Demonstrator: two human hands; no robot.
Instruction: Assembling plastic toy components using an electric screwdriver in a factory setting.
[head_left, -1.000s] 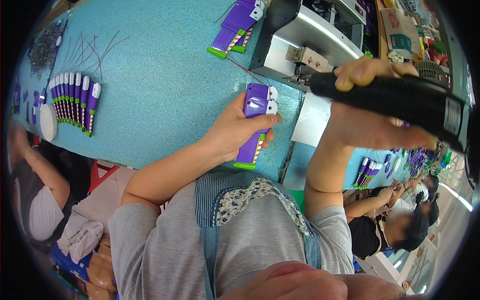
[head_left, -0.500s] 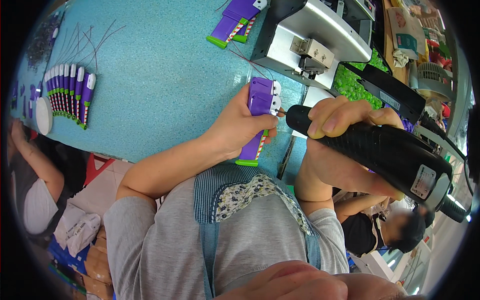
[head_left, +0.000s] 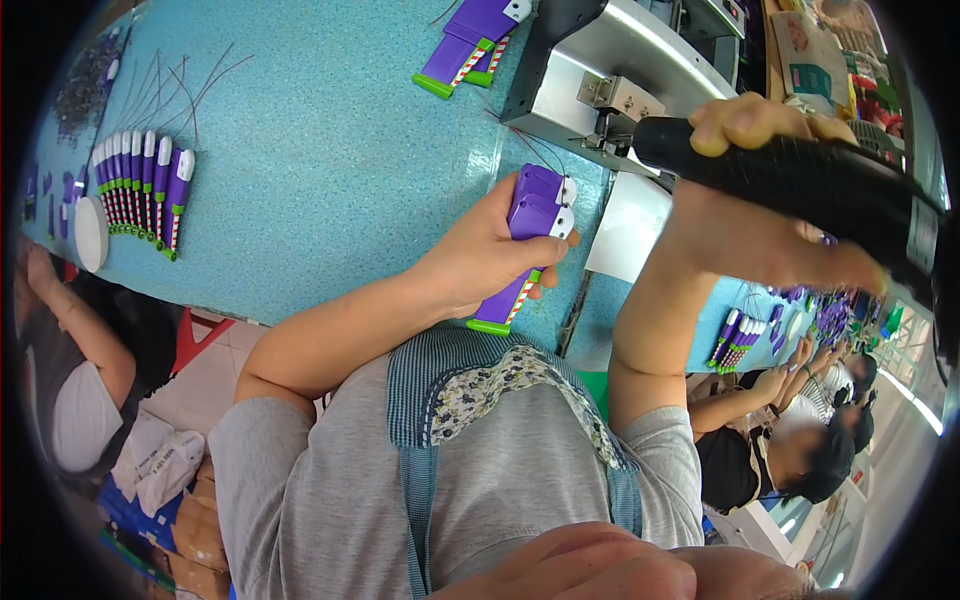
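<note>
My left hand (head_left: pixel 488 243) is closed round a purple plastic toy casing (head_left: pixel 532 200) with white tips, a green end and a red-and-white striped strip. Thin dark wires run from its top. My right hand (head_left: pixel 735 215) grips a black electric screwdriver (head_left: pixel 790 180), raised to the right of the casing and apart from it. The screwdriver's nose is beside the small metal block (head_left: pixel 630 100) on the front of a silver machine (head_left: pixel 560 65). Whether its bit touches the block I cannot tell.
Several similar purple casings (head_left: pixel 172 195) stand in a fanned row at the left, by a white disc (head_left: pixel 90 233). More casings (head_left: pixel 462 45) lie beside the machine. White paper (head_left: pixel 628 228) lies right of my left hand. Co-workers sit on both sides.
My right hand has lifted the screwdriver away from the casing, up to the machine's metal block. My left hand, still holding the casing, has shifted slightly right.
</note>
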